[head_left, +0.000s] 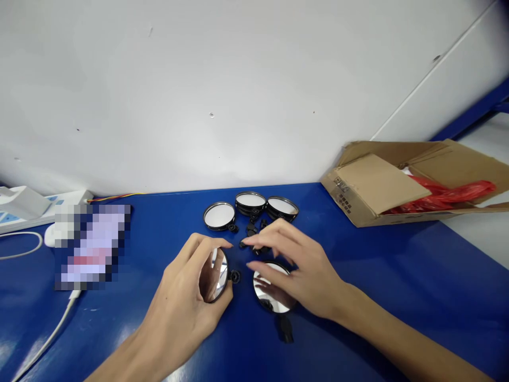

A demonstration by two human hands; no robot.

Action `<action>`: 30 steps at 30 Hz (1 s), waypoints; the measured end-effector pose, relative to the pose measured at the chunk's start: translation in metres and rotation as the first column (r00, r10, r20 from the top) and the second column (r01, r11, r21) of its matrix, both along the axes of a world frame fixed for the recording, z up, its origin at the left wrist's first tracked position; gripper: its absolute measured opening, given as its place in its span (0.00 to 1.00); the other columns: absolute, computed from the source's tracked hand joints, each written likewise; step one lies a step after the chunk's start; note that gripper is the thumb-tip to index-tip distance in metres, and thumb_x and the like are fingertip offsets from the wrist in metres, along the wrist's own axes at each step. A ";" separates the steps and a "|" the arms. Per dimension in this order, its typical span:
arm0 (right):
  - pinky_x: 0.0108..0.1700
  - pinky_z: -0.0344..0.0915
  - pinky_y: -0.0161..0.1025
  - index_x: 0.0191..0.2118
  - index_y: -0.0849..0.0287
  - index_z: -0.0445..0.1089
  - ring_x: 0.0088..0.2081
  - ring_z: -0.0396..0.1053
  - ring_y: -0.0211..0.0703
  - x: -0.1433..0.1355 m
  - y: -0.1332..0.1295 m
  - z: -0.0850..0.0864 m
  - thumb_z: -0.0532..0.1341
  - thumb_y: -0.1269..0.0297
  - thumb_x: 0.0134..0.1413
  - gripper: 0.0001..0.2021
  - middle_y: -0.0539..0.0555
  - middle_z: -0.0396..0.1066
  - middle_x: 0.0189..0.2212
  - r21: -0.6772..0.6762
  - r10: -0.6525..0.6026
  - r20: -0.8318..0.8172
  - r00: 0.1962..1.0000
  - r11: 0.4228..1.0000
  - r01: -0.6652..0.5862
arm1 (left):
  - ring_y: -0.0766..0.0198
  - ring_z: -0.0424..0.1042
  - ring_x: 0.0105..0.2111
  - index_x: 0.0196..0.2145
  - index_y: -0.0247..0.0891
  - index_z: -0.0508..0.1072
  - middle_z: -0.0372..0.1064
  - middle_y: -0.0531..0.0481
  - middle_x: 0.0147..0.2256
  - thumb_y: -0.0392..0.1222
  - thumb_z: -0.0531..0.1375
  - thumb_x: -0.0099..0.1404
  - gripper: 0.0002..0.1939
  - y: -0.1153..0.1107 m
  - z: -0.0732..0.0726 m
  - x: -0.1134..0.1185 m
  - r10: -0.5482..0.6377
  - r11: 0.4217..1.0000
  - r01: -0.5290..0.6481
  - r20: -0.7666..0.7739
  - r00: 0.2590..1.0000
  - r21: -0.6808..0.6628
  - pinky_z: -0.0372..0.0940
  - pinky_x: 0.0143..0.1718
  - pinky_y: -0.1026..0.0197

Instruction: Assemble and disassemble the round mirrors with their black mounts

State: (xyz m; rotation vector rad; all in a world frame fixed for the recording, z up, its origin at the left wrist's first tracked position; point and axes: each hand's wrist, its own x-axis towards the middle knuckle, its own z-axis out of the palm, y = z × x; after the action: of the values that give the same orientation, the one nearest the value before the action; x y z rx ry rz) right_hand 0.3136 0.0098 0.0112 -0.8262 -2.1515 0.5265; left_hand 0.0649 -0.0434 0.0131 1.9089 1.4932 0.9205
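Gripping a round mirror [217, 276] near the middle of the frame, the left hand [181, 297] curls around its edge. Further right, another mirror [267, 291] lies on the blue counter [167, 223], partly hidden by the right hand [308, 268], thumb and fingers spread apart.

right side: kinda beat-up cardboard box [360, 185], red plastic [449, 193] inside | left: pixelated phone [93, 241], white cable [51, 334] plugged in | left edge: white power strip [51, 204]
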 end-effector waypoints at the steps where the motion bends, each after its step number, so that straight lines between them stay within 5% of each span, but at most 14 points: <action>1: 0.45 0.78 0.38 0.62 0.56 0.79 0.44 0.77 0.42 -0.002 -0.004 0.001 0.72 0.65 0.74 0.15 0.55 0.78 0.47 0.035 0.063 0.007 0.998 0.997 -0.063 | 0.63 0.74 0.32 0.58 0.54 0.73 0.72 0.56 0.43 0.33 0.63 0.69 0.22 0.000 0.000 0.000 -0.006 1.000 0.006 0.008 1.000 -0.001 0.70 0.32 0.61; 5: 0.42 0.76 0.39 0.62 0.62 0.79 0.41 0.76 0.42 -0.013 -0.016 0.002 0.69 0.68 0.77 0.14 0.58 0.81 0.45 0.203 0.191 0.041 0.981 0.960 -0.195 | 0.61 0.79 0.36 0.61 0.54 0.71 0.75 0.55 0.44 0.34 0.64 0.70 0.25 0.000 -0.001 -0.002 -0.032 0.999 0.031 0.040 0.999 0.016 0.74 0.35 0.60; 14: 0.38 0.78 0.41 0.51 0.57 0.78 0.35 0.77 0.42 -0.031 -0.016 0.011 0.69 0.78 0.70 0.10 0.55 0.84 0.39 0.305 0.103 -0.081 0.991 0.949 -0.074 | 0.57 0.84 0.41 0.63 0.51 0.69 0.80 0.52 0.49 0.38 0.68 0.69 0.28 0.002 0.002 -0.004 0.065 0.998 -0.063 0.080 0.995 -0.025 0.78 0.41 0.55; 18: 0.33 0.75 0.41 0.46 0.53 0.79 0.29 0.74 0.40 -0.034 0.000 0.022 0.69 0.76 0.66 0.09 0.51 0.83 0.33 0.295 -0.046 -0.152 0.987 0.951 0.090 | 0.59 0.81 0.39 0.69 0.51 0.64 0.75 0.47 0.57 0.43 0.68 0.70 0.33 0.006 -0.001 -0.008 0.171 0.984 -0.165 0.116 0.978 -0.064 0.77 0.38 0.55; 23: 0.34 0.74 0.44 0.41 0.53 0.81 0.26 0.72 0.40 -0.040 0.026 0.023 0.69 0.69 0.70 0.05 0.50 0.82 0.30 0.320 -0.228 -0.169 0.959 0.908 0.272 | 0.63 0.69 0.28 0.68 0.51 0.65 0.69 0.53 0.44 0.51 0.67 0.74 0.30 0.003 0.003 -0.009 0.295 0.955 -0.294 0.064 0.953 -0.021 0.72 0.31 0.54; 30: 0.35 0.74 0.41 0.42 0.57 0.82 0.27 0.72 0.39 -0.048 0.042 -0.001 0.69 0.69 0.72 0.03 0.51 0.81 0.31 0.268 -0.203 -0.095 0.975 0.938 0.221 | 0.62 0.69 0.28 0.65 0.51 0.67 0.66 0.56 0.39 0.55 0.66 0.76 0.25 0.000 0.009 -0.010 0.292 0.956 -0.287 0.096 0.952 -0.065 0.68 0.29 0.55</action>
State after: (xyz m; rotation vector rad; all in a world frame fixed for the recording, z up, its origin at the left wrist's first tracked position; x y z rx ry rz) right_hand 0.2652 0.0523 0.0105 -0.8568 -1.9867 0.1343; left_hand 0.0552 -0.0431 0.0221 1.6050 1.7448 1.0826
